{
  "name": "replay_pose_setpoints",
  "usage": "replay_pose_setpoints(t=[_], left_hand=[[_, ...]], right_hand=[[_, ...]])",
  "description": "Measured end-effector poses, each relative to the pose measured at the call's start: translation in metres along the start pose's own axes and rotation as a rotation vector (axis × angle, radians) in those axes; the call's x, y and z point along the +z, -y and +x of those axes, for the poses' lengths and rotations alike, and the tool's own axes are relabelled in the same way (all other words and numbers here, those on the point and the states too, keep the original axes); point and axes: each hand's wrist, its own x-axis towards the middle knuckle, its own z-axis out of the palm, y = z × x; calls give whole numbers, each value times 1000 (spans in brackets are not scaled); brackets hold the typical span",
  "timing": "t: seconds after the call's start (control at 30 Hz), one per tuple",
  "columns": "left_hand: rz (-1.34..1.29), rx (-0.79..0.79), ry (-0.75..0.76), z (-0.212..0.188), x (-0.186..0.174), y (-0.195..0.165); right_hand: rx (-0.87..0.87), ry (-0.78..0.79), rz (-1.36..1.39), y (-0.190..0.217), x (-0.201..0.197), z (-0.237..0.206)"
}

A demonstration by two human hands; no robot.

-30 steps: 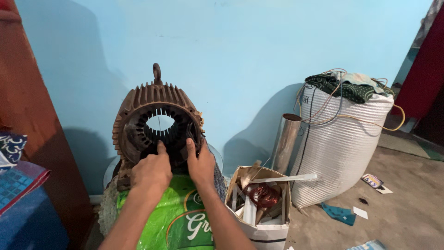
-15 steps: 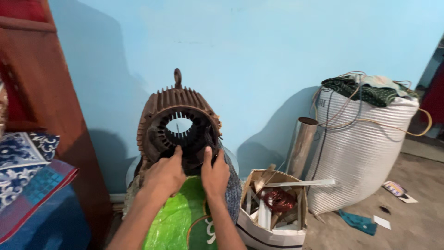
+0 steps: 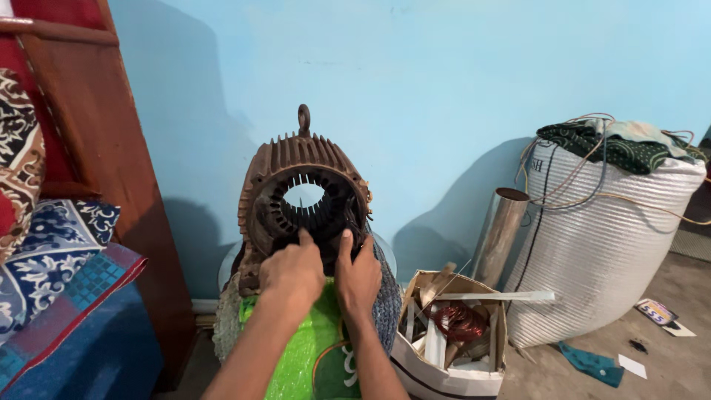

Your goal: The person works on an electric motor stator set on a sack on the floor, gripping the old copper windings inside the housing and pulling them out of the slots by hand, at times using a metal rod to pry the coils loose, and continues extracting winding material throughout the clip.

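1. My left hand point(image 3: 292, 275) & right hand point(image 3: 357, 275) fill the lower mouth of the motor housing point(image 3: 304, 200); upper bore is open.
2. Left: wooden board point(image 3: 111, 185) is near.
3. Right: cardboard box point(image 3: 452, 333), metal pipe point(image 3: 500, 230) & white sack point(image 3: 607, 244) crowd the floor.
4. Wall point(image 3: 415, 89) close behind.

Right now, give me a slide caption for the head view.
Both hands, left hand and right hand, work inside a rusty finned motor housing against a blue wall.
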Motion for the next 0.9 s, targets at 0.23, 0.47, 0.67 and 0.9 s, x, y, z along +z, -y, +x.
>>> replay_pose_setpoints(t=[0.23,0.47,0.67,0.9], left_hand=[[0,-34,-17,11,-7,-15],[-13,-11,30,1,12,3],[-90,-2,-12,39,-7,-3],[-59,-53,14,13,11,-2]], right_hand=[[18,6,-49,2,-1,3],[9,29,-35,3,0,4],[38,2,-56,8,-7,7],[35,18,-43,10,-10,5]])
